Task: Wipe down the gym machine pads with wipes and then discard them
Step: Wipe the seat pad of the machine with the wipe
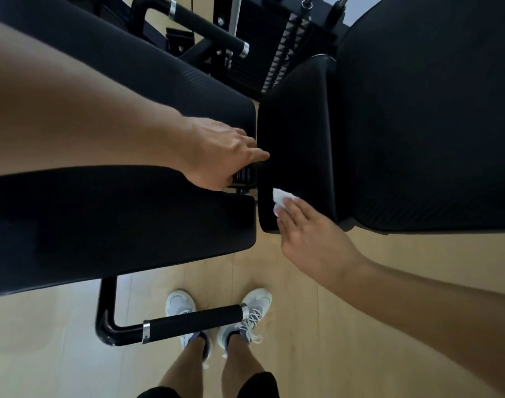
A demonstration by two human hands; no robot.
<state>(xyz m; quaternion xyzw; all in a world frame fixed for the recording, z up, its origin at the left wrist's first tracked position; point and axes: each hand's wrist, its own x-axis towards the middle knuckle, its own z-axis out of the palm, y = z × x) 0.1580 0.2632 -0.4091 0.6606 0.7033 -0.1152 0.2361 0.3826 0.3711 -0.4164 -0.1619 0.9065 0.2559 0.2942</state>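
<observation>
Our right hand (311, 234) pressed the white wipe (282, 199) under straight fingers at the pad (297, 139)'s six-o'clock edge; pad ran twelve-to-six. Our left hand (219, 153) reached into the gap, grip unclear.

Under my right hand (317, 239) lies a small white crumpled paper wipe (282, 198) against a plain black upholstered seat pad (294, 133). The long black arm pads (130, 219) beside it carry a fine ribbed pattern. Below me are my white lace-up trainers (254, 314), a pale wood-grain plank floor (317, 326) and a black foam-covered handle with silver end rings (193, 320).
</observation>
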